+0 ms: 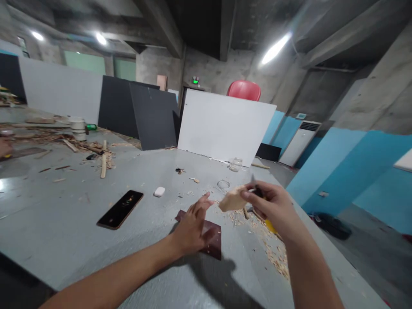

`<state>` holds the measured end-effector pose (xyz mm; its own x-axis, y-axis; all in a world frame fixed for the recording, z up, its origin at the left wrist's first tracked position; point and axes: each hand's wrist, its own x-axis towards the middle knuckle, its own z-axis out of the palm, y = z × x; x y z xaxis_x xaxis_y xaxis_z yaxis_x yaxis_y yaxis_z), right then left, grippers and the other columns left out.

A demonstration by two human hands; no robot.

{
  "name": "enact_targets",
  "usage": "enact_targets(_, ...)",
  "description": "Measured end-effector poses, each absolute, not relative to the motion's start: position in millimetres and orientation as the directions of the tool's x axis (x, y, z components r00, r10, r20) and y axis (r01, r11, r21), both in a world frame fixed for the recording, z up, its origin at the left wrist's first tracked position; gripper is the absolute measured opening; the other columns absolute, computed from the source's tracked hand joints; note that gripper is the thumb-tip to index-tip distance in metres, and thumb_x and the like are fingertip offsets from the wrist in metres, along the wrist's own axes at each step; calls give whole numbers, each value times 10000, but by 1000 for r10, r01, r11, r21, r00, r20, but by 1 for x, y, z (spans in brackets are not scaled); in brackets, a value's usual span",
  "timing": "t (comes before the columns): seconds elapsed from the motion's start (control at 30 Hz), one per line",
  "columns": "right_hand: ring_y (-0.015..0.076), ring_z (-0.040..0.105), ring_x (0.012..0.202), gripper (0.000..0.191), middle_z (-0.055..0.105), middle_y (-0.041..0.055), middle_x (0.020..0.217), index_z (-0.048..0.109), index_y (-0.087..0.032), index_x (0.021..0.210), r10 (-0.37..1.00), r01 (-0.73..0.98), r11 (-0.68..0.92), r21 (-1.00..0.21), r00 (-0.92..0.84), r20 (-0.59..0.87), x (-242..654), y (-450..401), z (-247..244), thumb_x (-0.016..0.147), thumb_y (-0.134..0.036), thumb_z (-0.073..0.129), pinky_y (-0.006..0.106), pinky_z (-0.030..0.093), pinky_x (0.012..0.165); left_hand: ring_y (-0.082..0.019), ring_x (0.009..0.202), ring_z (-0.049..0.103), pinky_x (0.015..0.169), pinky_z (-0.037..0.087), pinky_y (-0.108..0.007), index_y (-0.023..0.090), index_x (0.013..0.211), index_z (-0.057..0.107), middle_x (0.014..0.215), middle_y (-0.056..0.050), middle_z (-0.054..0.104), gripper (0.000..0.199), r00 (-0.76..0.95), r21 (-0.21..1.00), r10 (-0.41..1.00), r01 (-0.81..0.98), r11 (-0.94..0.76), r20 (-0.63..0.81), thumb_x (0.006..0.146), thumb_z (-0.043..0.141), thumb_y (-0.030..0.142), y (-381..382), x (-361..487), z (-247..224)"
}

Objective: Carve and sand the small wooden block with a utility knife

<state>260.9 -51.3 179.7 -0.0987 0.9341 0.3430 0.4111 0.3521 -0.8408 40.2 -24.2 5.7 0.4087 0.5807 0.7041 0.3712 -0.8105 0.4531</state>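
Observation:
My right hand [270, 204] is closed on a pale piece of carved wood [232, 199], pinched between thumb and fingers. The same hand also holds a knife with a black and yellow handle [271, 226]; its blurred blade points up past the fingers. To the left, my left hand [194, 227] is open, fingers spread, over a dark red-brown sheet [213, 240] that looks like sandpaper. The hand partly covers the sheet; whether it touches it, I cannot tell. Wood shavings [273, 253] lie on the grey tabletop [154, 266] below my right hand.
A phone [120, 209] and a small white case [159, 191] lie left of my hands. Farther off are a wire coil [223, 184], a clear jar [235, 165] and an upright white board [225, 126]. Another person's hand [4, 148] shows at the left edge, near wood scraps.

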Motion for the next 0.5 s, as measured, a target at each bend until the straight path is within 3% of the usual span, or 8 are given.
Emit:
enact_targets(0.13, 135, 440, 591, 315, 494, -27, 626, 602, -202, 731, 909, 703, 408, -582, -255, 330, 243, -47, 171, 906, -447, 695, 276, 289, 529, -358, 1492, 388, 1194, 340, -619, 280, 1595, 163, 1657, -194, 311, 900, 302, 688, 709, 190, -700, 638, 874, 701, 234, -36, 45, 13)
enact_targets(0.27, 135, 446, 615, 267, 511, -31, 633, 539, -207, 690, 913, 813, 406, -416, -339, 229, 224, -49, 162, 896, -315, 672, 287, 256, 560, -300, 1294, 578, 1101, 445, -507, 284, 1530, 340, 1480, -156, 541, 803, 272, 893, 852, -90, -441, 448, 835, 735, 209, -48, 54, 11)
enact_targets(0.37, 129, 477, 616, 198, 559, -27, 646, 572, -203, 710, 902, 824, 428, -370, -413, 124, 213, -53, 157, 880, -248, 664, 281, 249, 565, -228, 946, 671, 855, 522, -370, 238, 1214, 589, 1075, -75, 710, 404, 265, 933, 908, -248, -262, 325, 838, 739, 222, -52, 60, 12)
enact_targets(0.43, 132, 504, 630, 153, 600, -15, 668, 604, -199, 736, 895, 826, 436, -357, -439, 75, 208, -55, 156, 873, -227, 666, 274, 247, 567, -181, 755, 602, 723, 476, -314, 221, 905, 623, 800, -10, 653, 128, 240, 930, 922, -287, -231, 303, 829, 724, 199, -51, 62, 15)
enact_targets(0.5, 139, 534, 648, 154, 640, 0, 693, 623, -194, 745, 892, 825, 437, -357, -450, 51, 205, -57, 157, 882, -244, 673, 267, 254, 570, -152, 668, 507, 657, 416, -291, 215, 701, 560, 670, 20, 554, 191, 191, 922, 933, -305, -238, 304, 805, 713, 170, -49, 64, 17)
